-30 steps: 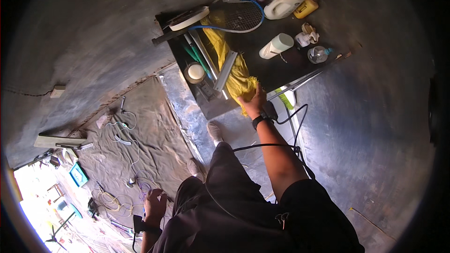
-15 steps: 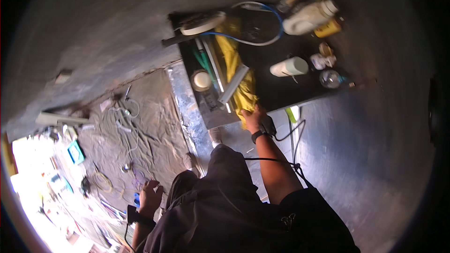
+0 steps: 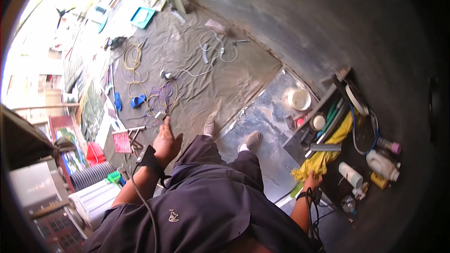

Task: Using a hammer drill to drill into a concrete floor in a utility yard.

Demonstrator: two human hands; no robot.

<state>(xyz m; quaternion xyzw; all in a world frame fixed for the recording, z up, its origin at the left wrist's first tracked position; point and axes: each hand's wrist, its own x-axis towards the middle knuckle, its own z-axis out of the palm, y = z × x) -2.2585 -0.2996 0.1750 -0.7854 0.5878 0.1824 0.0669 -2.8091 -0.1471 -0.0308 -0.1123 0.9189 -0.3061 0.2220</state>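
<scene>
My right hand [image 3: 312, 182] is at the near edge of a dark table [image 3: 335, 185], its fingers closed on the bunched end of a yellow cloth [image 3: 323, 159]. The cloth runs back along the tabletop, and a grey metal strip [image 3: 325, 147] lies across it. My left hand [image 3: 166, 144] hangs over the floor with its fingers stretched forward and thumb apart, holding nothing that I can see. Just past its fingertips is a small pale block [image 3: 160, 115] among the cords. Each wrist has a dark band with a cable.
On the table stand a pale green cylinder [image 3: 350, 174], a white jug [image 3: 382, 165], a yellow container [image 3: 378, 180] and a blue-white cable loop [image 3: 378, 133]. A white bucket [image 3: 298, 99] sits beside it. Tangled cords [image 3: 164, 96] and blue slippers [image 3: 138, 101] lie on the floor sheet.
My view has swung left toward the bright, cluttered floor, so the table now appears at the right. My right hand remains at the yellow cloth, whose near end looks more bunched.
</scene>
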